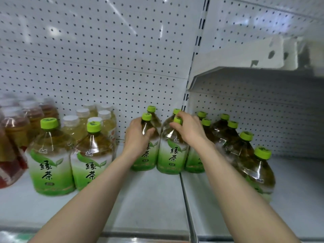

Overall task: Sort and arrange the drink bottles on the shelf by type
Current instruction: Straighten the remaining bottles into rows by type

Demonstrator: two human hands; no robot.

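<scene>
Large green tea bottles with lime caps stand on the white shelf [150,193]. My left hand [136,135] grips the shoulder of one green tea bottle [148,155] near the back. My right hand [188,128] is closed over the neck and cap of the green tea bottle [172,155] beside it. Two more green tea bottles [50,162] stand at the front left. A row of several green tea bottles [245,151] runs along the right bay toward me. More lime caps show behind the held pair.
Small pale-yellow drink bottles with white caps [87,120] stand at the back left. Amber and red-labelled tea bottles [14,134] crowd the far left edge. A pegboard back wall [105,67] rises behind; an upper shelf [254,74] overhangs the right bay. A seam [185,199] divides the two bays.
</scene>
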